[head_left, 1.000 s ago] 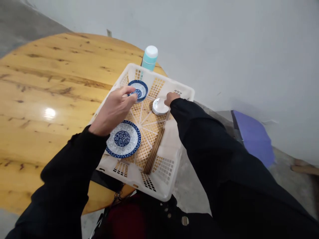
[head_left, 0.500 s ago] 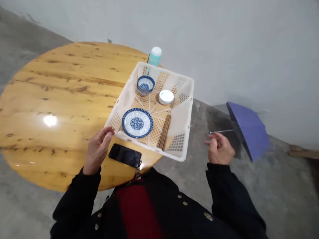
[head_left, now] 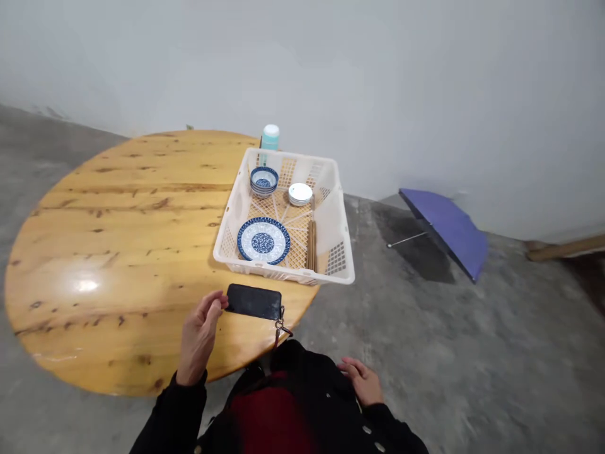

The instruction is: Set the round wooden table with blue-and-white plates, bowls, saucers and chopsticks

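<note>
My left hand (head_left: pixel 200 333) is over the round table, its fingers loosely bent and slightly apart, the tips at the left edge of a black phone (head_left: pixel 254 301). No grip on the phone shows. My right hand (head_left: pixel 363 381) hangs by the front of my dark jacket, empty, with the fingers stretched out. Beyond the phone stands a white plastic basket (head_left: pixel 278 272). In it are stacked blue-rimmed bowls (head_left: pixel 263 181), small white dishes (head_left: pixel 300 193), a blue-patterned plate (head_left: pixel 263 241) and a bundle of wooden chopsticks (head_left: pixel 311 246).
The basket's right side juts past the edge of the wooden table (head_left: pixel 118 233). Behind it stands a turquoise bottle with a white lid (head_left: pixel 270 137). An opened purple umbrella (head_left: pixel 449 227) lies on the concrete floor near the wall. A strap (head_left: pixel 278 328) hangs from the phone.
My left hand has moved from the basket's near left corner to the phone's edge. My right hand has dropped toward my body, and its fingers have straightened. The view has tilted up.
</note>
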